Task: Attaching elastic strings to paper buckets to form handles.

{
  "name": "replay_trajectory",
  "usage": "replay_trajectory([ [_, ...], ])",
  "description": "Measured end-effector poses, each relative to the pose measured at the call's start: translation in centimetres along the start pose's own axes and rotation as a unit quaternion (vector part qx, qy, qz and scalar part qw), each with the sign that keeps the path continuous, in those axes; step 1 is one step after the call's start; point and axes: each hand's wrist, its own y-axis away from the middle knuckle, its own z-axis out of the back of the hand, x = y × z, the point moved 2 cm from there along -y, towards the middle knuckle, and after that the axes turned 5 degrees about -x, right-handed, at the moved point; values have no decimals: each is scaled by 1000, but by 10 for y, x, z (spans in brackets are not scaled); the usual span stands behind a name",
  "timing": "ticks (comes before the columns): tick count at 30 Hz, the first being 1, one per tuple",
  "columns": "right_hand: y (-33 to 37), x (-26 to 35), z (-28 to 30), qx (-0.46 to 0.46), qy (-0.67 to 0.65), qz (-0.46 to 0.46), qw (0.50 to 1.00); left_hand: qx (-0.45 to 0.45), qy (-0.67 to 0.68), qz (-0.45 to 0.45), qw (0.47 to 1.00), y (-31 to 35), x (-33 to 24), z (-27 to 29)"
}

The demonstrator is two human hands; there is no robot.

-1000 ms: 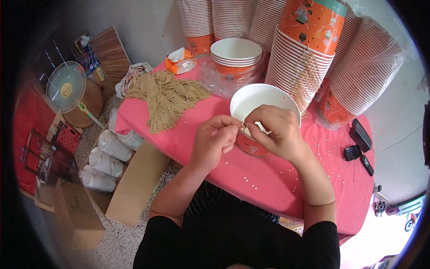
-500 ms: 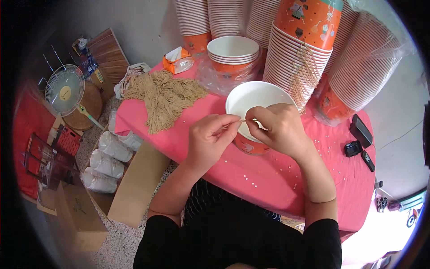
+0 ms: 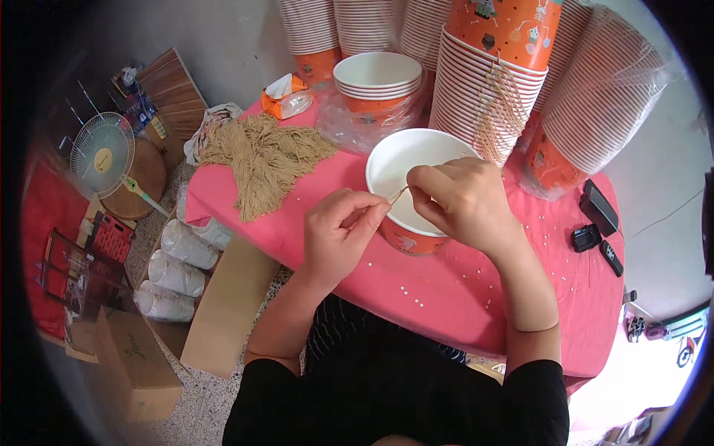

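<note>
A short length of tan cord [image 3: 399, 195] is stretched between my two hands. My left hand [image 3: 336, 232] pinches one end between thumb and forefinger, left of the paper bucket. My right hand [image 3: 467, 202] pinches the other end above the bucket's mouth, its fingers curled. Below them stands an orange paper bucket [image 3: 411, 239] with a white inside, upright at the table's near middle; my right hand hides part of its rim. A bundle of tan cords [image 3: 264, 160] lies on the table to the left.
Tall stacks of paper buckets [image 3: 476, 97] line the back of the pink table [image 3: 335, 264], with cords hanging from one. Small white dots are scattered about. A black remote control [image 3: 611, 259] lies at right. Left, on the floor, an open cardboard box [image 3: 232, 308] holds wrapped white stacks.
My hands have drawn slightly apart, so more of the cord shows between them. The left hand has shifted a little left. The whole view has moved slightly too.
</note>
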Motion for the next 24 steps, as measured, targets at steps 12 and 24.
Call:
replay_trajectory([
  [12, -4, 11, 12, -22, -20, 30, 999, 54, -32, -10, 998, -22, -24, -4],
  [24, -3, 15, 15, -26, 80, 87, 993, 66, 48, 89, 993, -8, 2, 5],
])
